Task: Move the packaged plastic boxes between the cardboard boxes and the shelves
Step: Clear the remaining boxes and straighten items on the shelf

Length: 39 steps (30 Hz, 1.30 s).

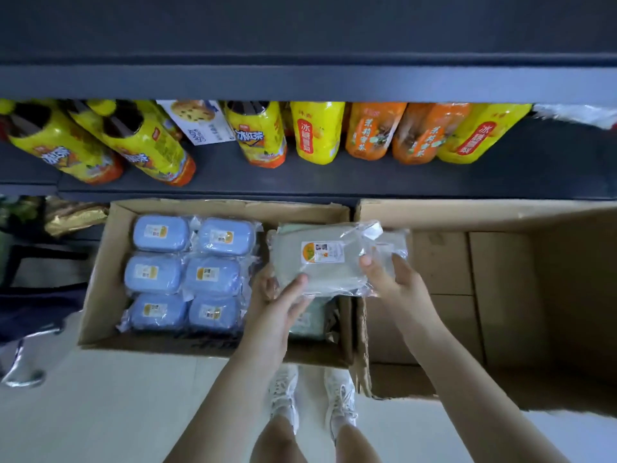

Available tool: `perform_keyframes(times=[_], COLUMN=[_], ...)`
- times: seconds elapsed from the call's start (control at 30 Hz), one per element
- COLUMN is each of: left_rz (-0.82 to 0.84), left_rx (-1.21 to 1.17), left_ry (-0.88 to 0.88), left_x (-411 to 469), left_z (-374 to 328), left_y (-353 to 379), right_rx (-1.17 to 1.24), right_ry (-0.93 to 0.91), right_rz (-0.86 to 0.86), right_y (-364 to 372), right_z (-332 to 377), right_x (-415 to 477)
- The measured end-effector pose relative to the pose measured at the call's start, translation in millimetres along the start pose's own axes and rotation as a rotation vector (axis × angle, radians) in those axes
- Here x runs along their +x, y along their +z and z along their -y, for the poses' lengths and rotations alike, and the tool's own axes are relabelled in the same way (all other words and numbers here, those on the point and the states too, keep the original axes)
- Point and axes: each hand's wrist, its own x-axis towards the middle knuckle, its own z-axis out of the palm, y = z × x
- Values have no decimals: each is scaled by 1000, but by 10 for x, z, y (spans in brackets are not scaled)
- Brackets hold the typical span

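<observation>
Both my hands hold one grey-green packaged plastic box [320, 259] in the air, over the right end of the left cardboard box [96, 279] and near the seam with the right cardboard box [500, 295]; my left hand [283, 295] grips its near left corner, thumb on top and fingers curled beneath, while my right hand [390, 279] pinches the right end through the loose wrapping. The job looks to be in its early stages: six blue packaged boxes [212, 275] lie in two columns of three in the left cardboard box, untouched by my judgement; at least one more greenish package [309, 320] shows under the one I hold, though how many lie stacked there I cannot tell. I see none of these packages in the right cardboard box, nor on the shelf [334, 182] above, so nearly everything is left to move. The count in view: two cardboard boxes, one package in hand, six blue, one green below; the shelf carries seven drink bottles [317, 132], as far as I can count, and one carton [197, 123].
</observation>
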Motion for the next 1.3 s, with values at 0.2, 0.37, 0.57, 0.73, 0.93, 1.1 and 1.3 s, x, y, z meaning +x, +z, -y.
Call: perform_keyframes(times=[0.2, 0.37, 0.57, 0.73, 0.93, 1.1, 1.3], left_rz=[317, 157, 177, 126, 116, 128, 130], left_rx=[476, 1140, 1418, 1385, 1319, 1293, 1255], left_ry=[76, 316, 410, 437, 449, 444, 450], left_x=[165, 605, 961, 1044, 1043, 1065, 1097], left_z=[288, 523, 801, 968, 1012, 1029, 1046], left_y=[539, 681, 806, 812, 770, 752, 719], right_rx=[123, 141, -25, -95, -161, -267, -248], right_ry=[-20, 39, 236, 270, 341, 367, 280], right_rz=[-215, -378, -348, -279, -173, -232, -342], right_y=[-620, -1085, -1123, -891, -866, -764, -642], right_z=[-117, -519, -1207, -1542, -1792, -1880, -1837], right_x=[145, 392, 964, 1375, 1342, 1417, 1530])
